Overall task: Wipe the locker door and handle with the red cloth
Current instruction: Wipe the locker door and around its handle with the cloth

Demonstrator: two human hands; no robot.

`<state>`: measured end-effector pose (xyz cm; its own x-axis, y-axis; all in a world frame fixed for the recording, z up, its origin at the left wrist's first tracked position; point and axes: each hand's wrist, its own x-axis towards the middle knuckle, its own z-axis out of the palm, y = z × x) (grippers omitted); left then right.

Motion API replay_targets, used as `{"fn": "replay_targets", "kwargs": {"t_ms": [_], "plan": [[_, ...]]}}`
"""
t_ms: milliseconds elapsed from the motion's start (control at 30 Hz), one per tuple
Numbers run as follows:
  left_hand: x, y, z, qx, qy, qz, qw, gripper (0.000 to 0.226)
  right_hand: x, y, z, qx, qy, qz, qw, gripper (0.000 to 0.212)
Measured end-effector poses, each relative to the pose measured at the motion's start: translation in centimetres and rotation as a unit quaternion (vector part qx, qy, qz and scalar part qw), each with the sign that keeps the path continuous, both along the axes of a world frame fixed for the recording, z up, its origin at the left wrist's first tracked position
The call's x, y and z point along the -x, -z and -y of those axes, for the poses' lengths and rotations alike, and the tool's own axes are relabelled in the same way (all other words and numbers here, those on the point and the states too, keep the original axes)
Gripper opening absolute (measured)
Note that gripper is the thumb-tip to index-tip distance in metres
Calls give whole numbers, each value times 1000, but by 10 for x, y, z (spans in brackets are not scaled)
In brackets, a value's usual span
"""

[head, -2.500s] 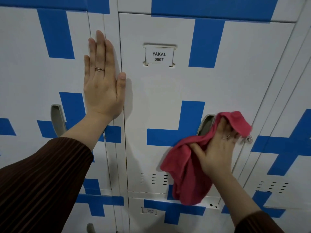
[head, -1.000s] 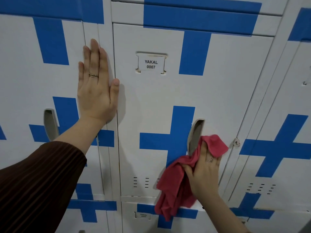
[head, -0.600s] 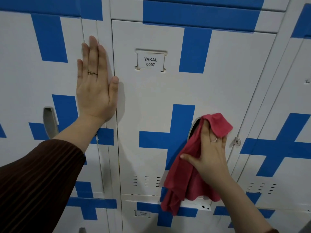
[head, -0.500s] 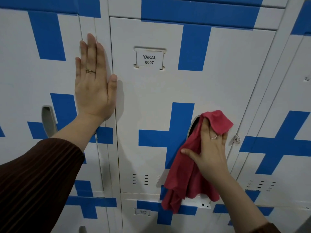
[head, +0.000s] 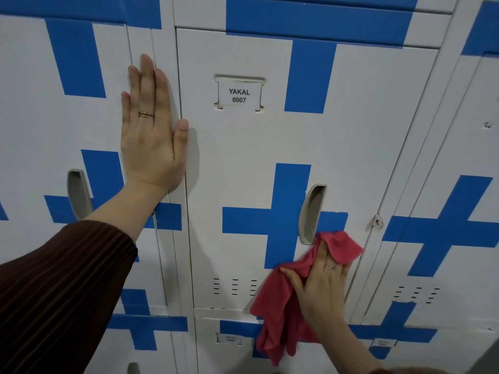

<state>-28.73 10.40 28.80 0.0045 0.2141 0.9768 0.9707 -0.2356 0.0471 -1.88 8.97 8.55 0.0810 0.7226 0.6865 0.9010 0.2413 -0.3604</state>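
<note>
The fingers [head: 322,256] of the right hand [head: 321,287] are laid out pretty much straight, thumb splayed, pressing the red cloth [head: 279,319] against the locker door [head: 243,163] just below the grey recessed handle [head: 310,214]. The cloth's all crumpled: one corner flops over the fingertips, the rest dangles past the door's bottom edge. The left hand [head: 151,136] is flat, fingers straight and together, palm on the white strip beside the door. The door's closed, tag [head: 239,95] reads YAKAL 0007, so I can't tell what's inside.

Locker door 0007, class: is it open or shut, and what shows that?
Shut. The locker door sits flush with its frame, with no gap along its edges and no inside showing.
</note>
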Motion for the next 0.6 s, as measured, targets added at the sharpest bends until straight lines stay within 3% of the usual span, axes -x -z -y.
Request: {"fn": "replay_targets", "kwargs": {"t_ms": [67,300,467,600], "plan": [[-1,0,0,1,-1,0,1000,62,10,6,-1,6,-12,18,1000,85],[0,0,-1,-8,8,-1,1000,61,87,14,6,-8,-109,218,970,54],[1,0,-1,-14,15,-1,1000,62,130,30,10,3,-171,236,957,76],[1,0,-1,-16,17,-1,1000,61,111,42,8,33,-194,261,945,69]]}}
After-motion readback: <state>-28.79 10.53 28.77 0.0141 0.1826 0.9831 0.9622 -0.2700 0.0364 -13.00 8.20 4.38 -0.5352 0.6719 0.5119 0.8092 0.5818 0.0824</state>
